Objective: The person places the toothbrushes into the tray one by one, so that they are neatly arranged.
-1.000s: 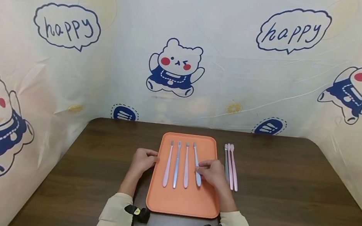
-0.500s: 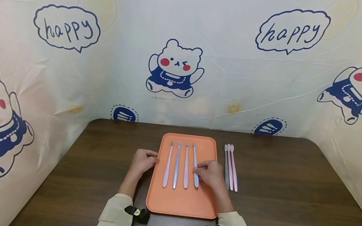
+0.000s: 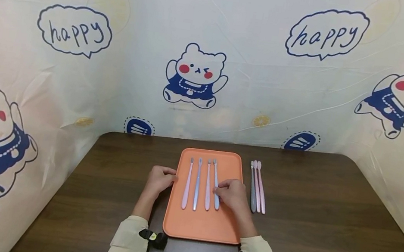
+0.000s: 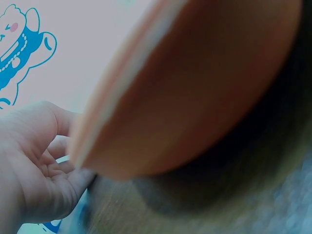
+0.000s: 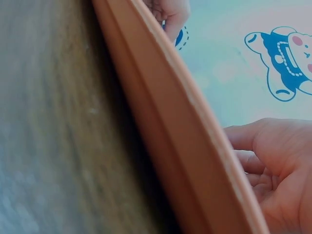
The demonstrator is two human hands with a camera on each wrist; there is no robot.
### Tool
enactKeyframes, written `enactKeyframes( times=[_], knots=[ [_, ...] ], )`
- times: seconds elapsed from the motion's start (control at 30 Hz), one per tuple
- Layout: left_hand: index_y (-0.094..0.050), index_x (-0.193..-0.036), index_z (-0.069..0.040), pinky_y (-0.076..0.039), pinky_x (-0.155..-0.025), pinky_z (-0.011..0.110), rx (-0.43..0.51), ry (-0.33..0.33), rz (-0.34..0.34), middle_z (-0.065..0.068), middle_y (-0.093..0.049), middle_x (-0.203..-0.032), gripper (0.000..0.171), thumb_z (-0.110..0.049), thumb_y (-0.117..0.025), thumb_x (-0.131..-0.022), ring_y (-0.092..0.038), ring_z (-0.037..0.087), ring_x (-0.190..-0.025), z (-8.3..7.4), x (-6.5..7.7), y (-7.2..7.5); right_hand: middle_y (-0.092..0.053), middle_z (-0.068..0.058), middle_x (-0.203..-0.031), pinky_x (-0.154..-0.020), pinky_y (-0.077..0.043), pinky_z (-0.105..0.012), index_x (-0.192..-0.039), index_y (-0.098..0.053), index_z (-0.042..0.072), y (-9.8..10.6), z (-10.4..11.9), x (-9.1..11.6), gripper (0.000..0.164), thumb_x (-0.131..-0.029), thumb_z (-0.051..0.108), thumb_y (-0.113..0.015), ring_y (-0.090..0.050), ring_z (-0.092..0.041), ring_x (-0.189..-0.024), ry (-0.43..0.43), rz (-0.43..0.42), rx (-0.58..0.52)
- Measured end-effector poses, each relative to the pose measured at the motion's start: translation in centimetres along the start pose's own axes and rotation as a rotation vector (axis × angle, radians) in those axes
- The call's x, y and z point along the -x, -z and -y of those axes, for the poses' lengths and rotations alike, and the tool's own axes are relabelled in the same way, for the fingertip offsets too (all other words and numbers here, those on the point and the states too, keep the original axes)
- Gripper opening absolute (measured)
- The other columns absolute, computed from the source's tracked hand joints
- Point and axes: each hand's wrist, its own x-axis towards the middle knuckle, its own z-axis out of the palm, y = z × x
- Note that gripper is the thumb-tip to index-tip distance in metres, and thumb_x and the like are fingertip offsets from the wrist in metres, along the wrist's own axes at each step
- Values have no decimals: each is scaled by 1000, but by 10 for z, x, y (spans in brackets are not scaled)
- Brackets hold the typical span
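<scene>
The right grip point(image 3: 232, 193) pinched the rightmost blue toothbrush point(image 3: 216, 203), likely light, stiff, best taken mid-handle; the left grip point(image 3: 160, 179) held the tray point(image 3: 202, 228).

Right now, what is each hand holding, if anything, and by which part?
The right hand pinches the rightmost brush on the tray, about midway along its length. The left hand holds the tray by its left rim.

Orange tray point(image 3: 202, 227) — toothbrushes point(image 3: 185, 195) pink, blue, grey.
</scene>
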Motion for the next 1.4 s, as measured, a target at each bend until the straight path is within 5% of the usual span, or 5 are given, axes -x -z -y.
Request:
enactKeyframes(
  times=[0.4,1.4],
  knots=[
    [-78,-106,0,-54,-65,24,-10,-4,5,19,-74,-106,24,-10,-70,-85,-65,13,-76,2,-1,0,-73,-2,-70,-54,-46,-23,-86,-77,6,3,5,3,12,-86,17,-78,-62,-8,-59,-3,8,89],
    [-77,-108,1,-57,-68,25,0,4,11,21,-74,-109,25,-10,-71,-87,-67,11,-76,0,-1,0,-71,-6,-76,-54,-45,-24,-96,-74,3,16,2,3,14,-89,16,-73,-58,-10,-58,24,40,105]
  ],
)
